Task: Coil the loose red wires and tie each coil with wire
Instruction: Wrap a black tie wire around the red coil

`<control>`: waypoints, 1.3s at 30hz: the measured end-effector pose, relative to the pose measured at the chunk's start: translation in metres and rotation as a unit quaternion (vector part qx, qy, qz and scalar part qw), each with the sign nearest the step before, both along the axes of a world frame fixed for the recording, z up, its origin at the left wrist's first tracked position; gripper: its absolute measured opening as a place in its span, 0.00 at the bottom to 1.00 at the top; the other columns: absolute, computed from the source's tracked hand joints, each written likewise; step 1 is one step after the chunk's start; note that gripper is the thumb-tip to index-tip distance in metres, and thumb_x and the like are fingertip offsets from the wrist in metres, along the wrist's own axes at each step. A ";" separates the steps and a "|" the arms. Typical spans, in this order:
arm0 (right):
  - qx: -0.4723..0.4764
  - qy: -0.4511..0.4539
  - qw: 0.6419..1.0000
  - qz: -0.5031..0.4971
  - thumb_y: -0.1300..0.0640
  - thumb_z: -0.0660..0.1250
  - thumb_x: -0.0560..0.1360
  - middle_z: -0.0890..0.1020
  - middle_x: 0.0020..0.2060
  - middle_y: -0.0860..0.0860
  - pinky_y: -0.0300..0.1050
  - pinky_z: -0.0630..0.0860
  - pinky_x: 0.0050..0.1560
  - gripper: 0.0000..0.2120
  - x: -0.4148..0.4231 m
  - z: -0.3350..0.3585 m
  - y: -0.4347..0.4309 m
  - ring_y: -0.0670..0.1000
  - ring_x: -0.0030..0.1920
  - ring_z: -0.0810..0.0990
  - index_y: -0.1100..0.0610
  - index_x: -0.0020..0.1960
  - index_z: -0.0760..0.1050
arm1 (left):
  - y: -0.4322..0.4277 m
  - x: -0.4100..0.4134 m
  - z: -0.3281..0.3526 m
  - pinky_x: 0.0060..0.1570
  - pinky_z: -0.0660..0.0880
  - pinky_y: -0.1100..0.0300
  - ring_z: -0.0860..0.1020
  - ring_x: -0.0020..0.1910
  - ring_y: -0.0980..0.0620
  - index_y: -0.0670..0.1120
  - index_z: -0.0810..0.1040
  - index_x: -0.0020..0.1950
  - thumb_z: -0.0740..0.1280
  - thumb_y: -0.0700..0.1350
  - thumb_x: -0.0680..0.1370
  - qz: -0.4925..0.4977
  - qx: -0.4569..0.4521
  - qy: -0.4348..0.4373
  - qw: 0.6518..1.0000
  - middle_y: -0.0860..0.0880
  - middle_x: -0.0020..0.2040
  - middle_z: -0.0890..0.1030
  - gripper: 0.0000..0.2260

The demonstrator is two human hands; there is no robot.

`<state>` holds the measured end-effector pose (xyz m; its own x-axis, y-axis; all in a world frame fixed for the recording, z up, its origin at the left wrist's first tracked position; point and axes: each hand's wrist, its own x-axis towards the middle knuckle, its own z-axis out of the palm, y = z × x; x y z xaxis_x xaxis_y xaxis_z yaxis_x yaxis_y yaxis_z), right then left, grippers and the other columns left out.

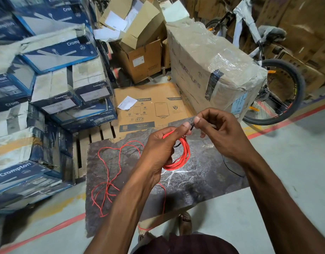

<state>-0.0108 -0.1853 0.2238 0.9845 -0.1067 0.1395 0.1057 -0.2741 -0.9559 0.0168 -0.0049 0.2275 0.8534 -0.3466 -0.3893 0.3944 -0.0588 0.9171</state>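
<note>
Red coil (pixel 184 154) half hidden in left hand (pixel 158 149), black wire (pixel 192 125) barely visible

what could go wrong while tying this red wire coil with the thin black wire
The left hand grips the red wire coil on one side only, so the free loops could spring apart before the tie is tight. The right hand only pinches the thin black wire, which may slip. A red strand hanging towards the sandalled foot could snag.

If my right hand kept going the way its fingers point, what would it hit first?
Most likely the left hand, at its thumb, across the black wire the right hand pinches; depth is unclear.
</note>
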 end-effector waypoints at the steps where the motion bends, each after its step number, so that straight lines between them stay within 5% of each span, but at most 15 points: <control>1: -0.011 -0.003 1.000 -0.006 0.57 0.68 0.81 0.83 0.39 0.49 0.36 0.76 0.38 0.07 0.000 0.001 0.002 0.43 0.37 0.80 0.58 0.47 0.80 | 0.001 0.000 -0.001 0.28 0.52 0.61 0.57 0.25 0.56 0.51 0.87 0.46 0.72 0.64 0.72 0.004 0.004 -0.003 1.000 0.55 0.28 0.61 0.17; 5: -0.073 -0.016 0.996 -0.043 0.54 0.66 0.83 0.83 0.39 0.47 0.47 0.77 0.33 0.07 -0.001 0.002 0.010 0.45 0.34 0.79 0.55 0.47 0.78 | 0.005 -0.001 -0.003 0.31 0.51 0.55 0.56 0.26 0.54 0.52 0.88 0.48 0.65 0.71 0.72 0.023 0.018 -0.014 0.999 0.53 0.29 0.60 0.24; 9: -0.120 -0.026 0.989 -0.086 0.54 0.64 0.84 0.83 0.40 0.45 0.59 0.78 0.34 0.07 -0.001 0.004 0.011 0.50 0.33 0.79 0.52 0.47 0.76 | 0.011 -0.002 -0.007 0.30 0.51 0.57 0.55 0.25 0.54 0.51 0.87 0.47 0.64 0.66 0.77 0.047 0.006 -0.007 0.999 0.55 0.25 0.60 0.21; 16: -0.134 -0.041 0.981 -0.135 0.55 0.63 0.84 0.83 0.42 0.47 0.46 0.78 0.36 0.07 0.003 0.006 0.018 0.42 0.37 0.80 0.55 0.49 0.75 | 0.018 -0.006 -0.009 0.24 0.55 0.65 0.56 0.23 0.57 0.53 0.73 0.40 0.69 0.56 0.79 0.050 -0.033 0.016 0.998 0.57 0.26 0.60 0.12; 21: -0.114 -0.058 0.983 -0.131 0.57 0.60 0.85 0.84 0.42 0.47 0.35 0.74 0.40 0.06 0.005 0.005 0.029 0.41 0.38 0.81 0.56 0.50 0.71 | 0.020 -0.009 -0.012 0.24 0.54 0.64 0.56 0.24 0.56 0.52 0.76 0.44 0.69 0.56 0.80 0.053 -0.027 0.024 0.998 0.56 0.26 0.60 0.10; 24: -0.133 -0.076 0.978 -0.141 0.57 0.57 0.86 0.84 0.40 0.49 0.38 0.74 0.37 0.06 0.005 0.002 0.036 0.43 0.36 0.81 0.57 0.51 0.68 | 0.022 -0.011 -0.013 0.24 0.55 0.64 0.56 0.24 0.56 0.51 0.77 0.46 0.68 0.56 0.80 0.060 -0.026 0.026 0.998 0.56 0.26 0.60 0.10; 27: -0.153 -0.078 0.974 -0.147 0.56 0.56 0.87 0.83 0.39 0.54 0.52 0.78 0.39 0.06 0.005 -0.001 0.041 0.50 0.38 0.83 0.56 0.53 0.68 | 0.022 -0.013 -0.012 0.23 0.55 0.65 0.56 0.23 0.56 0.52 0.78 0.44 0.67 0.57 0.80 0.055 -0.032 0.023 0.998 0.55 0.27 0.59 0.11; 31: -0.127 -0.041 0.985 -0.113 0.56 0.64 0.84 0.82 0.39 0.46 0.39 0.75 0.40 0.05 0.003 0.005 0.036 0.41 0.39 0.80 0.54 0.48 0.74 | 0.031 -0.013 -0.013 0.25 0.54 0.64 0.56 0.24 0.56 0.53 0.77 0.37 0.67 0.60 0.79 0.057 -0.046 0.039 0.997 0.55 0.28 0.59 0.15; 39: -0.018 0.025 0.997 -0.077 0.59 0.63 0.84 0.84 0.41 0.51 0.41 0.75 0.42 0.06 -0.004 0.000 0.035 0.43 0.38 0.79 0.57 0.49 0.74 | 0.042 -0.011 -0.015 0.23 0.53 0.64 0.55 0.25 0.56 0.52 0.81 0.45 0.77 0.58 0.70 0.015 -0.057 0.063 0.996 0.53 0.32 0.57 0.12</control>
